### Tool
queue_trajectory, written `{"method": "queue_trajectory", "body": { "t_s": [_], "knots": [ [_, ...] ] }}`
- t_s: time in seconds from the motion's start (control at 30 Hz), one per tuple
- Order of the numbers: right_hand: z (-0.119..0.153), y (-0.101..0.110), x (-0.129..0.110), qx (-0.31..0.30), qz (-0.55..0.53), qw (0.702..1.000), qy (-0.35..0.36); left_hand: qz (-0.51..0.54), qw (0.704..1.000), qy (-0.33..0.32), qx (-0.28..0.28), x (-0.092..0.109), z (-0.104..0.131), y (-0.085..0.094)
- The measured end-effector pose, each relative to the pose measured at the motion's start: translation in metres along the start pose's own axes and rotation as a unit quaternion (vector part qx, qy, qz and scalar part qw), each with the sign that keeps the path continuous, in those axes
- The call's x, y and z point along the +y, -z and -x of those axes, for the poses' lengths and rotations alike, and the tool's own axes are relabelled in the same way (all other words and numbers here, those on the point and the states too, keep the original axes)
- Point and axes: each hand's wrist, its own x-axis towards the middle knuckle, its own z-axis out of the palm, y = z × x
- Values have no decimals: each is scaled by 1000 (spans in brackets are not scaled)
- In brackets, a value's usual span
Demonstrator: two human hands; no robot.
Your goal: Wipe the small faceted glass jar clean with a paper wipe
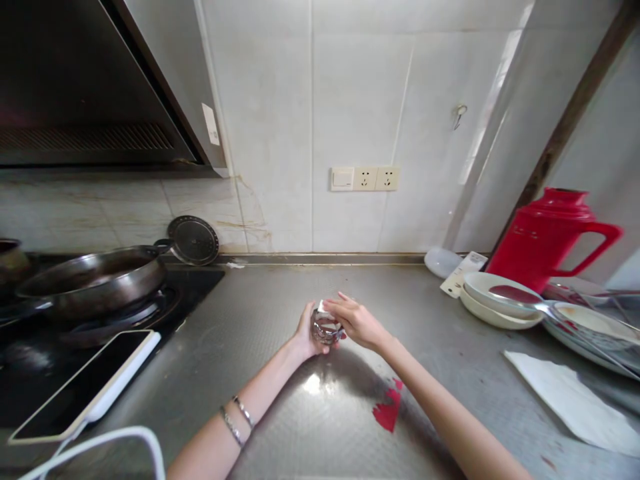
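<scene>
My left hand [306, 337] is wrapped round the side of a small, shiny, round container [327, 328], held above the metal counter. It looks like glass or polished metal; I cannot tell which. From the right, my right hand [355, 322] reaches over its top edge, fingers bent and close together. A small white piece [321, 306] shows at those fingertips, its kind unclear. Some red shows beside the container under the right hand. Torn red scraps [387, 410] lie on the counter below my right forearm.
Left is a cooktop [200, 283] with a steel pan [95, 283] and a phone-like device [90, 387] on a white cable. Stacked bowls [500, 319], a red thermos [545, 233], a power strip [463, 275] and a white tissue [570, 400] occupy the right. A range hood [90, 87] hangs upper left.
</scene>
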Motion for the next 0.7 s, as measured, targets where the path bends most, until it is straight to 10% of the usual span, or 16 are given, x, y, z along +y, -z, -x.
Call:
{"method": "queue_trajectory", "body": {
  "t_s": [0.7],
  "knots": [
    [42, -1, -30, 66, 121, 989, 48, 39, 993, -88, 62, -12, 4, -10]
  ]
}}
